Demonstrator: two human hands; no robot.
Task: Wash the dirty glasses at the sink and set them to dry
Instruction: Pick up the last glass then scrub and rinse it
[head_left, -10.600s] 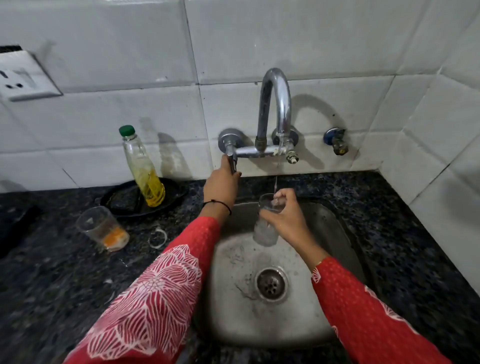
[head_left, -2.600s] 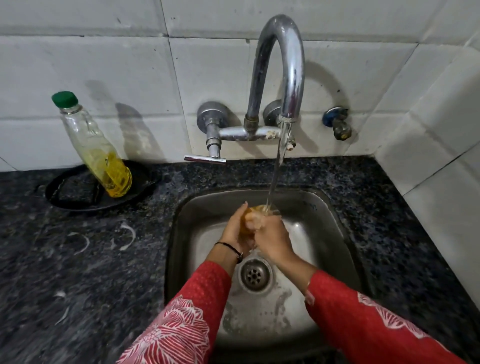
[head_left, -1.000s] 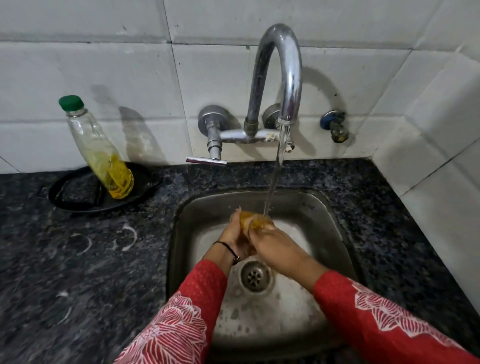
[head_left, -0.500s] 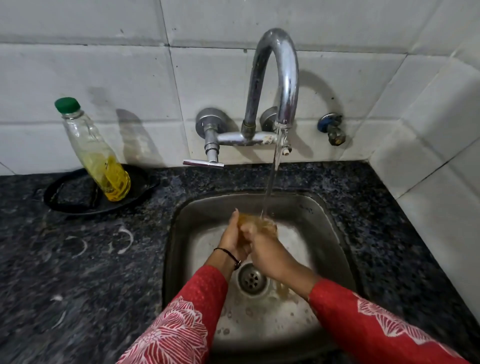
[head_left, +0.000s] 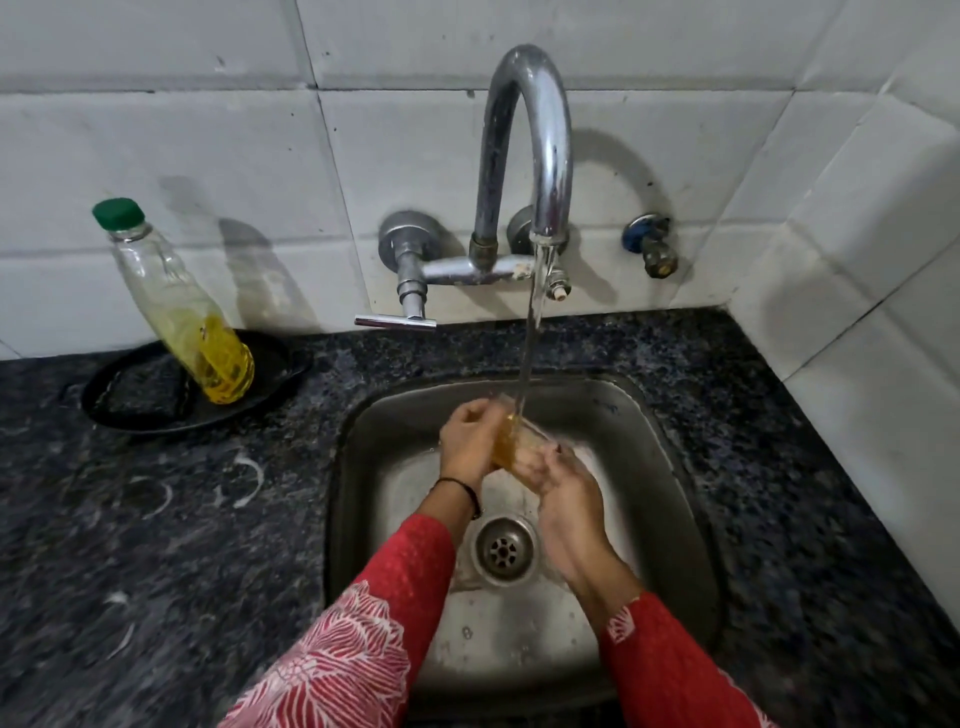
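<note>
Both hands gripping glass (head_left: 511, 441) mid-frame over sink (head_left: 670, 467): left hand (head_left: 470, 441) wrapping base, right hand (head_left: 563, 480) cupping mouth end. Glass now tipping sideways under stream (head_left: 530, 343), upright half a second ago; orange residue flushing out, so rinse nearing end. Bottle (head_left: 182, 306) leaning on tray (head_left: 130, 400), left of frame. Nothing crowding hands; no drying spot showing.

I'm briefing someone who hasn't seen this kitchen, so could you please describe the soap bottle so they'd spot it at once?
Start at the steel sink set in the dark speckled counter and look left along the white tiled wall. There a black dish sits on the counter, and the bottle stands in it, leaning. It is the only clear bottle: green cap, yellow liquid at the bottom.
</note>
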